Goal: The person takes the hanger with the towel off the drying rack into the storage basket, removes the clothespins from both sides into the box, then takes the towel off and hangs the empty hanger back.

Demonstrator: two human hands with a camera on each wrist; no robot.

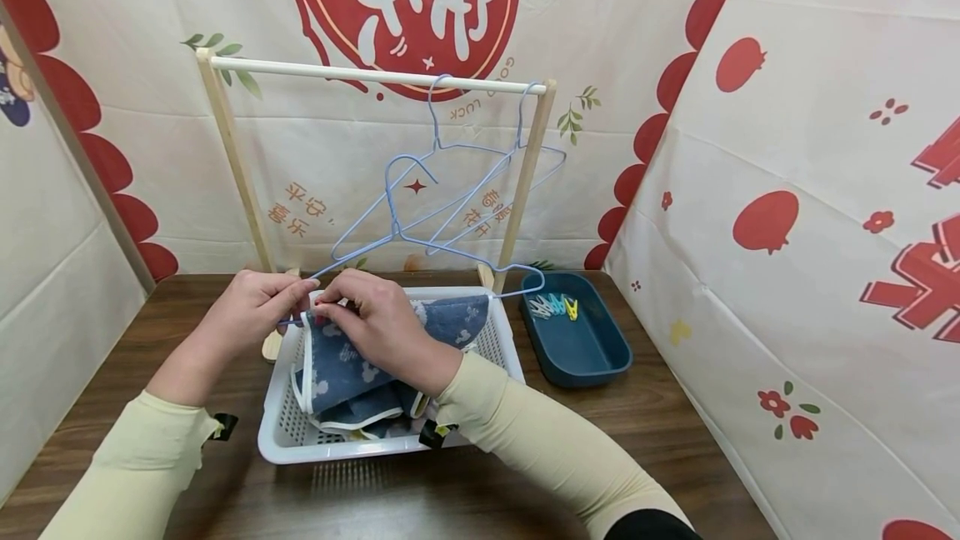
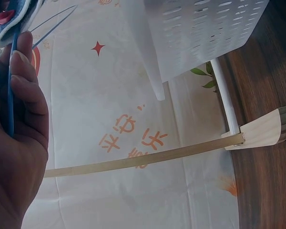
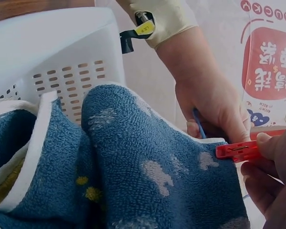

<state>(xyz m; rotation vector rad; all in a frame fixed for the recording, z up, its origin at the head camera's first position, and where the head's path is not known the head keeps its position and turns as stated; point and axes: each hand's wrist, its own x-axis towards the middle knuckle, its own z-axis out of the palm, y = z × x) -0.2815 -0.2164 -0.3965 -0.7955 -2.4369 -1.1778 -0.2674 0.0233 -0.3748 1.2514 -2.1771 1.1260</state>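
Observation:
A blue wire hanger [image 1: 390, 198] slants over the white basket, its hook upward. My left hand [image 1: 247, 311] grips one end of it, fingers curled round the wire [image 2: 12, 86] in the left wrist view. In my right hand [image 1: 390, 332], thumb and fingers pinch a red clothespin [image 3: 236, 150], whose tip sits on the white-edged corner of a blue terry towel [image 3: 148, 162] with pale patches. That corner lies along the hanger's wire next to my left hand. The towel spreads across the basket, its other upper corner near the hanger's far end.
Under the towel stands the white perforated basket [image 1: 281, 440], holding more folded cloth [image 1: 367, 411]. A wooden rack with a white rod [image 1: 337, 72] rises behind, two blue hangers [image 1: 435, 119] on it. To the right, a dark blue tray [image 1: 588, 348] contains several clothespins [image 1: 555, 305].

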